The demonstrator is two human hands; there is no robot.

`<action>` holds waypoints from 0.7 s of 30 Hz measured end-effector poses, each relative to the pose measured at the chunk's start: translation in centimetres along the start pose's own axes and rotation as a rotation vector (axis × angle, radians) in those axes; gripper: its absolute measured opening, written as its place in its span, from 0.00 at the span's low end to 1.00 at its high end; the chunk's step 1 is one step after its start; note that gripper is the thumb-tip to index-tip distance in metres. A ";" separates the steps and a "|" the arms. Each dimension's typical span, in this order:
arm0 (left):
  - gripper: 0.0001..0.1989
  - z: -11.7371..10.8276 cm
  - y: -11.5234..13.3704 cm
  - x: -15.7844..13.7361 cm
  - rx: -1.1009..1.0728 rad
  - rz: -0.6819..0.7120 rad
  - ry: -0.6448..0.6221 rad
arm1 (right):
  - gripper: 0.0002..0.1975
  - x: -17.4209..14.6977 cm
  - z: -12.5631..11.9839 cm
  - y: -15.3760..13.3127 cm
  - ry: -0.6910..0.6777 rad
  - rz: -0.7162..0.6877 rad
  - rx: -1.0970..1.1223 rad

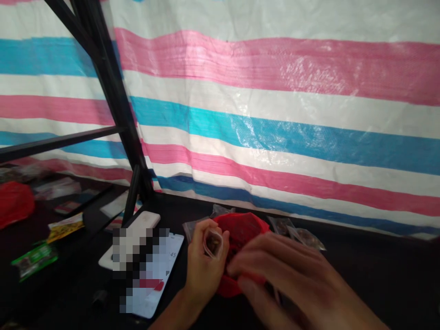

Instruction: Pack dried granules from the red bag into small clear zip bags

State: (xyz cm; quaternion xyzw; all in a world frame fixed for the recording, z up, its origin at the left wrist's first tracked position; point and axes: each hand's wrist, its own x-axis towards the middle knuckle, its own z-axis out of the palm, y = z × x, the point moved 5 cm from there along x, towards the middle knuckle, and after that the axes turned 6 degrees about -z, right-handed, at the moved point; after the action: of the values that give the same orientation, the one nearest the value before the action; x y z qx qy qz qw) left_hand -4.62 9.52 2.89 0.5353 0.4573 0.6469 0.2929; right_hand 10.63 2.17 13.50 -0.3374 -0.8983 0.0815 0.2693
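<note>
My left hand (pixel 202 268) is closed around a small clear plastic bag (pixel 213 244). The bag's mouth gapes upward, and small brownish-green pieces show inside. Just to the right, my right hand (pixel 285 272) hovers over a red plastic bag (pixel 245 224), its fingers bent and the thumb below them. Motion blurs those fingertips, so whatever lies between them cannot be made out. Dark contents show inside the open red bag, partly hidden by both hands.
Clear packets (pixel 305 238) lie behind my right hand. To the left are a white phone (pixel 151 220), a lit phone screen (pixel 168 261), a green packet (pixel 36 261), a yellow packet (pixel 67 228) and another red bag (pixel 15 201). A black metal frame (pixel 113 101) stands before the striped sheet (pixel 275 110).
</note>
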 end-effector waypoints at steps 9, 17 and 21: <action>0.30 0.3 -0.8 -1.9 0.190 0.367 -0.092 | 0.14 4.0 3.9 3.8 -0.180 0.228 0.141; 0.24 -0.2 -1.9 0.1 0.283 -0.120 -0.138 | 0.12 3.9 3.9 6.5 -0.227 0.274 0.100; 0.24 -0.7 -2.6 0.9 0.325 -0.221 -0.074 | 0.19 2.4 6.5 7.9 -0.541 0.246 -0.109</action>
State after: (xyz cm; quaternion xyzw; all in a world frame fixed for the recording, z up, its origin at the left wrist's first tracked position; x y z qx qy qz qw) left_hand -5.75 11.15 0.95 0.5455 0.6006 0.5085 0.2884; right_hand 10.08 9.94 6.51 -0.4237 -0.8929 0.1520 -0.0105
